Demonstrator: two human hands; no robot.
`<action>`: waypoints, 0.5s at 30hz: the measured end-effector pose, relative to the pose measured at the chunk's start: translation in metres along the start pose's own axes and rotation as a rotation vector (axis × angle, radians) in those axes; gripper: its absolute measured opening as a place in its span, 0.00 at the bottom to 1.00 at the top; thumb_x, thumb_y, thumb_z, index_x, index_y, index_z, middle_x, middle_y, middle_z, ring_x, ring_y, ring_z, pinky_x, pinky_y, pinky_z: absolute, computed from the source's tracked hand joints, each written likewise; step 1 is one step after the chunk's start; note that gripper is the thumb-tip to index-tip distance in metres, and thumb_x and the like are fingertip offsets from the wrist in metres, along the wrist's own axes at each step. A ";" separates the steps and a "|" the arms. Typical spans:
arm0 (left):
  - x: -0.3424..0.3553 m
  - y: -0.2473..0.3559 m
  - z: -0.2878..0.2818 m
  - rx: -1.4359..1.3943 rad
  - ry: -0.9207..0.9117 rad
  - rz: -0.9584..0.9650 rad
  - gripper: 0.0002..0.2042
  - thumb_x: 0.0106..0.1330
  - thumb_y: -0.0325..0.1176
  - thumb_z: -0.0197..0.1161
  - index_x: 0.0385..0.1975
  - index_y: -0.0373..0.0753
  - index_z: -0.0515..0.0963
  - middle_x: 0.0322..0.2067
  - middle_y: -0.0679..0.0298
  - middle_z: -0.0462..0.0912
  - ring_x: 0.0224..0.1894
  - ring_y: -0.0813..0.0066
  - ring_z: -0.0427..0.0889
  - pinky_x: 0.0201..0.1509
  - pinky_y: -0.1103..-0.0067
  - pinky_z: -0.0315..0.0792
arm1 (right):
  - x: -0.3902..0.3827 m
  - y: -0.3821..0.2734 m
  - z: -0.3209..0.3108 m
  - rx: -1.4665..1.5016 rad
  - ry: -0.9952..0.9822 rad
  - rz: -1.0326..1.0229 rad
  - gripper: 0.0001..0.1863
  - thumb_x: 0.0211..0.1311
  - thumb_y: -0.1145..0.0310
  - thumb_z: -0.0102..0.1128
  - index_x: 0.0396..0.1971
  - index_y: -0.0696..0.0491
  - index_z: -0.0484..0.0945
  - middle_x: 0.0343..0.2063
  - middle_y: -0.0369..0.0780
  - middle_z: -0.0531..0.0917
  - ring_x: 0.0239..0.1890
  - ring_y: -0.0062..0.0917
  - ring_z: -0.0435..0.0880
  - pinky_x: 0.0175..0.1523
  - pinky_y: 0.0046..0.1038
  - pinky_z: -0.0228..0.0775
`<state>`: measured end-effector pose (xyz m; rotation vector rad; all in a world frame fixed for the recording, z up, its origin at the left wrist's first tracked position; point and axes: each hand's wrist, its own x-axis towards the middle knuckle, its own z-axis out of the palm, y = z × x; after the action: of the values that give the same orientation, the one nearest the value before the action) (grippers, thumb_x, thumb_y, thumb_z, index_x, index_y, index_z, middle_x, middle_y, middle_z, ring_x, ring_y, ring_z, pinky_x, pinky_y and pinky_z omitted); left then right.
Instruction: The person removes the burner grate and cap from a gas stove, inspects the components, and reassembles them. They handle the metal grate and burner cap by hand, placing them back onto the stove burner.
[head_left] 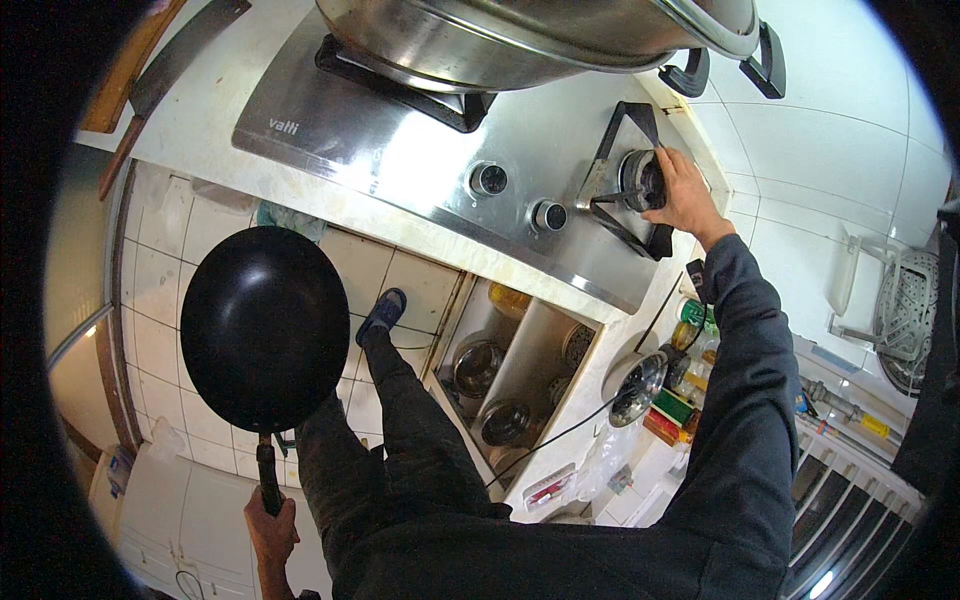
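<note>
My left hand is wrapped round the handle of a black frying pan. The pan hangs out over the floor at the left, its dark inside facing up and nothing in it. Far to the right, my right hand grips the edge of the round gas burner, with the thumb at the near side and the fingers on top. Round that burner sits a black pan support. The steel gas hob has two round knobs, one being the left knob.
A large steel pot covers the far burner. At the upper left, a cleaver-like blade lies by a wooden board. An open cabinet with pots is below the counter. Bottles and a metal lid stand right.
</note>
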<state>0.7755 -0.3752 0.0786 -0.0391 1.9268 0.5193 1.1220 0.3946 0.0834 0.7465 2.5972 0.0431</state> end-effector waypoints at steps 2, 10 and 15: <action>0.000 0.001 0.001 -0.008 0.001 -0.001 0.07 0.66 0.24 0.64 0.33 0.34 0.71 0.17 0.65 0.73 0.10 0.75 0.75 0.11 0.75 0.70 | -0.001 0.001 0.000 0.010 -0.025 0.041 0.64 0.39 0.54 0.83 0.76 0.65 0.59 0.67 0.57 0.71 0.71 0.54 0.68 0.78 0.43 0.61; -0.002 -0.003 0.002 -0.014 -0.003 -0.011 0.07 0.66 0.23 0.63 0.33 0.34 0.71 0.16 0.64 0.72 0.09 0.75 0.74 0.11 0.74 0.70 | -0.001 0.003 0.007 0.164 -0.010 0.264 0.68 0.38 0.30 0.83 0.69 0.68 0.67 0.58 0.63 0.77 0.63 0.55 0.77 0.71 0.46 0.69; -0.001 -0.006 0.003 -0.021 -0.008 0.019 0.06 0.67 0.23 0.63 0.33 0.34 0.71 0.17 0.63 0.73 0.09 0.75 0.74 0.11 0.74 0.69 | -0.001 0.005 0.018 0.056 -0.025 0.248 0.65 0.37 0.30 0.83 0.64 0.69 0.71 0.53 0.62 0.79 0.59 0.55 0.78 0.68 0.45 0.71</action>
<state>0.7799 -0.3800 0.0766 -0.0321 1.9157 0.5518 1.1327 0.3973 0.0683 1.0790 2.4768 0.0360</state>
